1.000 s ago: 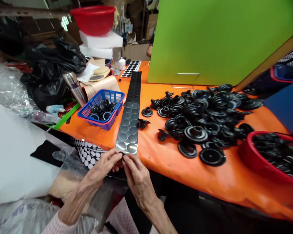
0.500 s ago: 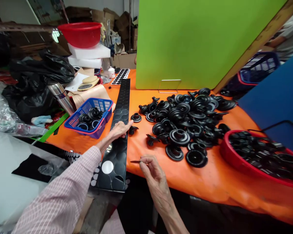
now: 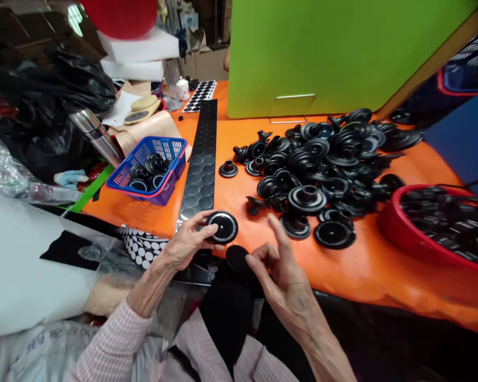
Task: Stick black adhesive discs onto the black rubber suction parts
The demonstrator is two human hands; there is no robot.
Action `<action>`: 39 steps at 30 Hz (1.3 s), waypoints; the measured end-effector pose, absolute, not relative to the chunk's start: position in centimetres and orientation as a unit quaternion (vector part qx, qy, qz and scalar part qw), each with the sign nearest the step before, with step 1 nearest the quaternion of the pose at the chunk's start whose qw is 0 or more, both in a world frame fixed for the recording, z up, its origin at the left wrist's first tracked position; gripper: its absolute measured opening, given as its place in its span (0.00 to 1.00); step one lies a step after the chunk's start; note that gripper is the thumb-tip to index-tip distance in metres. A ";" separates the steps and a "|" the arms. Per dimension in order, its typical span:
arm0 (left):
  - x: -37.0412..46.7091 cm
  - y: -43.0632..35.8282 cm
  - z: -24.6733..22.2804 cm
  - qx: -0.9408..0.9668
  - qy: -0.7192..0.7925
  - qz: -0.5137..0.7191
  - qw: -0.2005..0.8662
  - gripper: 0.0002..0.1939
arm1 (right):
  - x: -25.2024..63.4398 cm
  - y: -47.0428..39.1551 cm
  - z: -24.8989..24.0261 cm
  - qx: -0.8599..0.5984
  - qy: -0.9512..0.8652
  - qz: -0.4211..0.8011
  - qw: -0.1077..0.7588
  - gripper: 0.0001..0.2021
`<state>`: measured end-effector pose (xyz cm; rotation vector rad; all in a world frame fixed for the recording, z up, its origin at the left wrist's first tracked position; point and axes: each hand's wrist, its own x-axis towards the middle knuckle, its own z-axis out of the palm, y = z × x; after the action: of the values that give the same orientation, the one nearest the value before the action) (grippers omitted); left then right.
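My left hand point(image 3: 191, 239) grips a round black knob-like part point(image 3: 222, 228) by its edge, its flat ringed face turned up toward me. Between the thumb and a finger of my right hand point(image 3: 281, 270) is a thin black disc point(image 3: 238, 258), just below and right of that part; the index finger is raised. Beneath my left hand runs a long black sheet of round die-cut stickers point(image 3: 199, 180). One similar black part point(image 3: 228, 169) stands alone beside the sheet. To the right spreads a big heap of the same black parts point(image 3: 314, 164).
A blue basket point(image 3: 143, 175) holding several black parts stands left of the sheet. At right, a red basin point(image 3: 398, 233) is full of black parts. A green board point(image 3: 326, 58) rises behind the heap. A steel flask point(image 3: 93, 135) leans beyond the basket.
My left hand has picked up a black part from beside the sheet and brought it nearer, face up. My right hand has turned its thin disc flatter, close to the part. The view has tilted down.
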<state>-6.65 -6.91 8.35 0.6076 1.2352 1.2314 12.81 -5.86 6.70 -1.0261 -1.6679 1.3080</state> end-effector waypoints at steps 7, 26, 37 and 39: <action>-5.9 -9.6 8.0 0.245 0.511 0.538 0.625 0.21 | 11.8 -5.9 6.5 -0.433 -0.454 0.679 0.381 0.14; -5.3 -10.8 7.1 0.236 0.495 0.541 0.638 0.27 | 8.1 -7.3 4.9 -0.492 -0.442 0.579 0.477 0.12; -5.3 -10.9 6.9 0.247 0.498 0.536 0.635 0.23 | 7.9 -7.3 5.0 -0.512 -0.483 0.545 0.455 0.11; -5.3 -10.9 6.7 0.250 0.497 0.534 0.637 0.23 | 7.9 -7.4 5.1 -0.520 -0.504 0.526 0.447 0.11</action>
<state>-5.30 -10.93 6.73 0.5699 1.1354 1.2204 7.86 -7.36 5.05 -1.2875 -1.2467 1.3015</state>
